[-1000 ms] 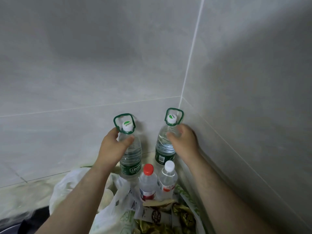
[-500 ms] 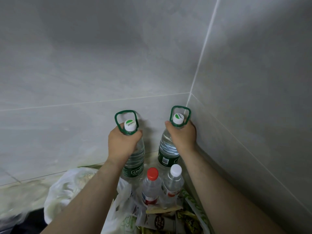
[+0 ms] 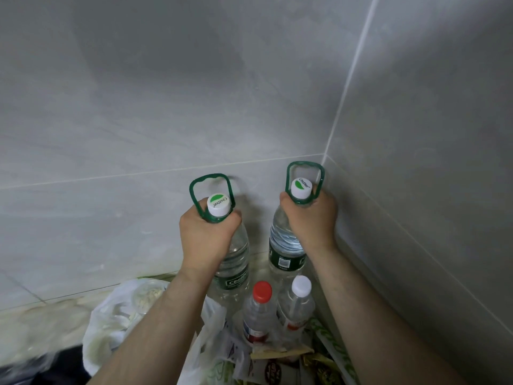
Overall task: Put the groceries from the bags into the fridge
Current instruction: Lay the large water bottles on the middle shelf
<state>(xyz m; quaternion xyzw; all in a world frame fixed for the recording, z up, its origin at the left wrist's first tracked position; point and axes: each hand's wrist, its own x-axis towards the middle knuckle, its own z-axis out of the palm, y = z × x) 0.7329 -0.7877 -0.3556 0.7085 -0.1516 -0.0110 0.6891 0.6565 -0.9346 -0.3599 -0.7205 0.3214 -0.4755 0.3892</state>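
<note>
Two large clear water bottles with green carry handles and white caps are held up in a grey tiled corner. My left hand [image 3: 206, 237] grips the neck of the left large bottle [image 3: 234, 262]. Around the neck of the right large bottle [image 3: 284, 245] my right hand [image 3: 312, 218] is closed. Below them stand a small bottle with a red cap [image 3: 256, 312] and a small bottle with a white cap [image 3: 297, 304]. A white plastic bag [image 3: 119, 320] lies at the lower left under my left forearm. No fridge is in view.
Snack packets [image 3: 277, 365] lie in a heap at the bottom, below the small bottles. Grey tiled walls [image 3: 166, 107] meet in a corner close behind the bottles. A strip of pale floor [image 3: 41, 320] shows at the left.
Both hands slid from the bottles' shoulders up to their necks and closed there. The two large bottles now sit higher in the view, closer to the corner.
</note>
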